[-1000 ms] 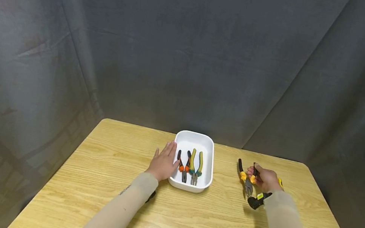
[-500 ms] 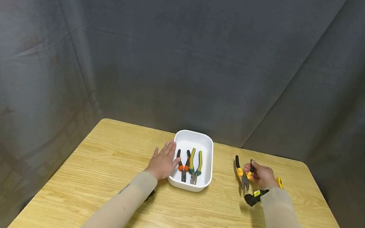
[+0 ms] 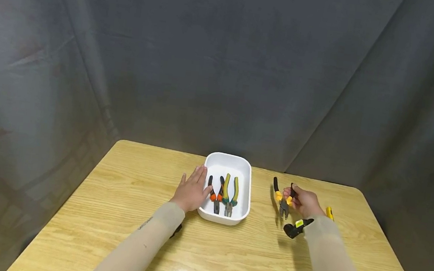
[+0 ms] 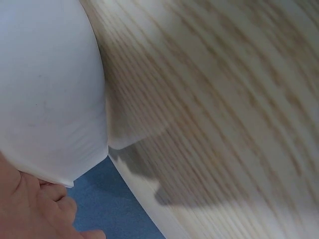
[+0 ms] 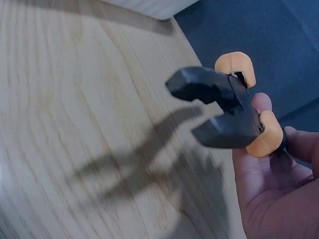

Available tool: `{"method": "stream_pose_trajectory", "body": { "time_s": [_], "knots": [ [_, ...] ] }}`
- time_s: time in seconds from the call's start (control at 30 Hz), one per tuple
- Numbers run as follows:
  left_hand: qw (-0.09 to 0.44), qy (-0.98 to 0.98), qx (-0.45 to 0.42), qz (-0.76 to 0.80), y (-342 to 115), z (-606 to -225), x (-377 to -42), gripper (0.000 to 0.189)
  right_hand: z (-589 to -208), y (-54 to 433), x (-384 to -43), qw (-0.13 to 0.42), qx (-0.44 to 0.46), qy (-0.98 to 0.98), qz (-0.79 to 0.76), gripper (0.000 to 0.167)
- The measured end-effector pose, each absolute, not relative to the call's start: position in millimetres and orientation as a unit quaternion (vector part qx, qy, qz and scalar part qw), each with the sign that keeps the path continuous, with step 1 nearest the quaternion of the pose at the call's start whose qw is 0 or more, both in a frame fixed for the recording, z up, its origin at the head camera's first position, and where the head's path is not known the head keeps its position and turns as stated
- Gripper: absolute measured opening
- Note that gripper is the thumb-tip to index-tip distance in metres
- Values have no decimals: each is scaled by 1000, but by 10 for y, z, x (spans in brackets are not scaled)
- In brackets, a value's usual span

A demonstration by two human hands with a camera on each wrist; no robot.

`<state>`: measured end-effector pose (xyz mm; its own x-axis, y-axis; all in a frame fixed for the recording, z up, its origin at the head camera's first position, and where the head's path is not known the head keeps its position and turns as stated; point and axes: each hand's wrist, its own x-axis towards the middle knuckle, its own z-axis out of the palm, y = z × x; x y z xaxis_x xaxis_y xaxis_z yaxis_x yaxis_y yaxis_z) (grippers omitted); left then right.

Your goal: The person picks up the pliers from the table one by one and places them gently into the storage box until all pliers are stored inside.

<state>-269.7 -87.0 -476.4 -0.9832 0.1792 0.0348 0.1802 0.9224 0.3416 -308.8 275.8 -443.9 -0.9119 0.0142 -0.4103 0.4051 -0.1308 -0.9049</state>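
In the head view my right hand (image 3: 303, 201) grips one black handle of the combination pliers (image 3: 283, 207), which have black and yellow-orange grips. Their metal jaws stand apart and point down, lifted off the table, as the right wrist view of the pliers (image 5: 224, 107) shows. My left hand (image 3: 190, 192) rests with fairly straight fingers on the left rim of a white tray (image 3: 245, 193). Inside the tray lie black-and-orange pliers (image 3: 216, 205) and, to their right, yellow-and-green pliers (image 3: 229, 208). The left wrist view catches only part of my hand (image 4: 37, 211) against the tray wall (image 4: 55, 99).
A yellow object (image 3: 330, 213), mostly hidden by the right wrist, lies on the wooden table (image 3: 226, 258). A black device (image 3: 294, 229) is strapped at the right wrist. Grey curtains (image 3: 216, 72) hang behind the table and at both sides.
My right hand has carried the pliers left, toward the tray, and slightly farther back. The left hand keeps its place on the tray rim; the view has shifted slightly.
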Motion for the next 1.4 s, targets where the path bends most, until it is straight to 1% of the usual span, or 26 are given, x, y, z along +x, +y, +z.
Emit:
{"method": "stream_pose_trajectory", "body": {
  "time_s": [0.4,0.7,1.0,1.07,1.2,1.3,1.4],
  "knots": [
    [-5,-980,-87,-178,-870,-4751,-2691,69,-4435,2616,-3138,136,163,640,-739,49],
    [-1,-980,-89,-180,-877,-4754,-2697,69,-4302,2478,-3105,142,158,614,-760,47],
    [-1,-979,-89,-183,-863,-4767,-2690,68,-4290,2382,-3138,133,161,626,-752,38],
    [0,-979,-90,-185,-858,-4774,-2690,68,-4311,2371,-3150,130,163,629,-749,39],
    [4,-977,-92,-191,-847,-4787,-2697,69,-4358,2362,-3167,128,138,629,-754,45],
    [7,-977,-93,-194,-844,-4796,-2704,69,-4378,2332,-3174,130,119,623,-762,47],
    [7,-977,-91,-190,-848,-4810,-2705,69,-4386,2273,-3180,130,129,624,-760,48]
  ]
}}
